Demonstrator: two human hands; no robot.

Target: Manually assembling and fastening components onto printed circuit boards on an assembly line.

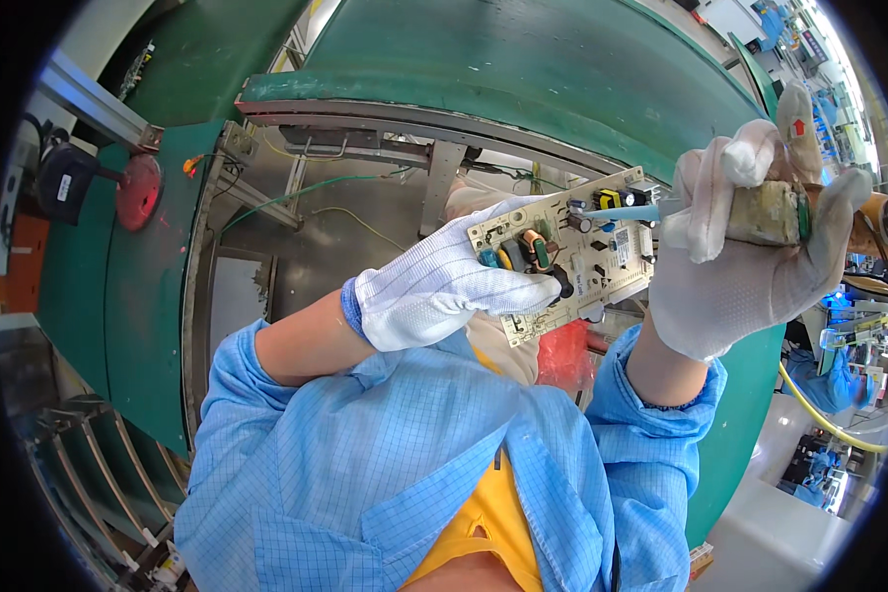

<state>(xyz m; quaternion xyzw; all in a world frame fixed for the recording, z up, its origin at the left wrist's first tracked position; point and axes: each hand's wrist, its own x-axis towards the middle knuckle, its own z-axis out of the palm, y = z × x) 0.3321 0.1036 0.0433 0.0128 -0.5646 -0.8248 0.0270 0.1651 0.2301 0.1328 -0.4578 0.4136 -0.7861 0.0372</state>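
Observation:
My gloved left hand [444, 286] is closed on the left end of a cream circuit board [592, 281], its thumb across the near edge. The board is tilted and held off any surface. Capacitors, copper coils [535, 249] and other parts stand on it. My gloved right hand [750, 227] is closed around a slim tool with a light-blue tapered tip [627, 213]. That tip reaches over the board's far side, at or just above a small capacitor; I cannot tell whether they touch. A worn beige block [765, 213] also shows between my right fingers and thumb.
A green-topped bench [523, 79] runs across the far side, with another green surface [133, 296] at left. A red round disc on a dark fixture [138, 192] stands there. A brown cylinder [870, 217] is beside my right hand. Slotted racks [109, 464] sit lower left.

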